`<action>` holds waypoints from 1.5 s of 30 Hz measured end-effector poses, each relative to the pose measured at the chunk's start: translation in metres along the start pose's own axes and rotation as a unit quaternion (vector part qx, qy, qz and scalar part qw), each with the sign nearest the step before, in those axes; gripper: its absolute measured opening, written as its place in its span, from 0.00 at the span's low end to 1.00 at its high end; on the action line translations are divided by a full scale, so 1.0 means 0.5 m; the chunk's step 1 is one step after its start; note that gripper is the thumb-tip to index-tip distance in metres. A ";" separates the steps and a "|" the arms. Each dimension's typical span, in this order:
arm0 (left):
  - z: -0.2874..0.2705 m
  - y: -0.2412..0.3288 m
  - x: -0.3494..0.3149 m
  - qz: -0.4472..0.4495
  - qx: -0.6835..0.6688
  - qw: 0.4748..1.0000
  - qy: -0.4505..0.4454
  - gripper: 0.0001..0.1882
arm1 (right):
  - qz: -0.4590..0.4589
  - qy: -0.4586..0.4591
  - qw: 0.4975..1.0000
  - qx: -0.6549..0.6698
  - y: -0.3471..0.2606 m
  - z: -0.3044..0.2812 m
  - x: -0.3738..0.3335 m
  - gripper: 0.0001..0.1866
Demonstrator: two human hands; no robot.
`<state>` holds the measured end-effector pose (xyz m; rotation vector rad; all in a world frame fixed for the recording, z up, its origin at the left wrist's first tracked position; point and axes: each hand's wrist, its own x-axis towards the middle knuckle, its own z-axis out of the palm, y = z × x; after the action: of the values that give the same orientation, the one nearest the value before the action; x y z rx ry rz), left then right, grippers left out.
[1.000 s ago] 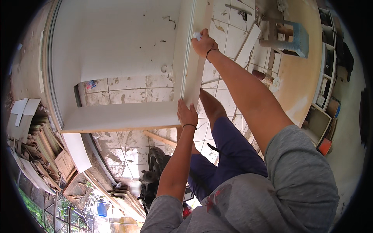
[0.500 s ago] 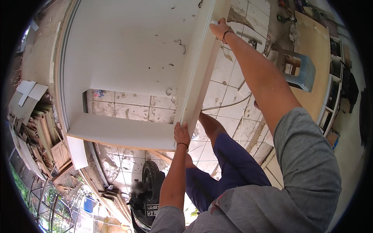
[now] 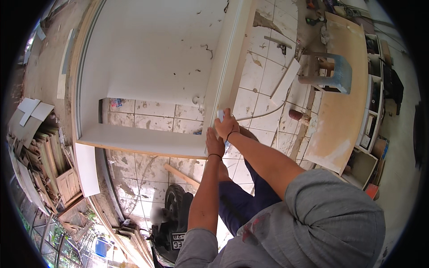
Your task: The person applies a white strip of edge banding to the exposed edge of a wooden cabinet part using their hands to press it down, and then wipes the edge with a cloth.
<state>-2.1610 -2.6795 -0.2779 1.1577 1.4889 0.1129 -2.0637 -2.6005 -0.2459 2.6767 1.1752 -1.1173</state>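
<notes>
A large white cabinet carcass (image 3: 152,58) lies before me, its long side panel (image 3: 229,62) running away from me with grooved tracks along its edge. My right hand (image 3: 228,127) is closed around a small white block (image 3: 220,115), pressed to that edge near the close corner. Just below it, my left hand (image 3: 215,144) lies with its fingers stretched flat on the same panel, close to where the white end board (image 3: 143,142) meets it. The two hands are nearly touching. Most of the block is hidden by my right fingers.
A motorcycle (image 3: 172,214) stands below the end board, near a loose wooden strip (image 3: 181,175). To the right are a blue-grey stool (image 3: 339,73), a tan board (image 3: 330,134) and a cable (image 3: 263,115) on the tiled floor. Wood offcuts (image 3: 53,154) are piled at left.
My right hand has drawn the white block along the panel edge from its far part back toward me, beside my left hand. The left hand stays near the corner, its fingers now flatter.
</notes>
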 end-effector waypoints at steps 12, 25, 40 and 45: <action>-0.016 0.077 -0.032 0.002 0.028 0.999 0.037 0.45 | -0.005 0.052 0.998 0.031 -0.068 -0.138 0.197 0.25; 0.022 0.295 0.195 -0.074 0.068 0.985 0.141 0.47 | -0.021 -0.016 1.000 -0.017 -0.194 -0.341 0.457 0.28; 0.049 0.311 0.236 -0.241 0.112 0.946 0.187 0.39 | -0.078 -0.003 0.997 -0.021 -0.317 -0.592 0.832 0.35; 0.042 0.332 0.257 -0.275 0.090 0.951 0.109 0.42 | -0.097 -0.004 0.995 -0.032 -0.288 -0.587 0.863 0.45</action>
<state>-2.0253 -2.5181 -0.2675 0.8493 2.0015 -0.2916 -1.7792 -2.1399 -0.2557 2.5538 1.4695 -1.0898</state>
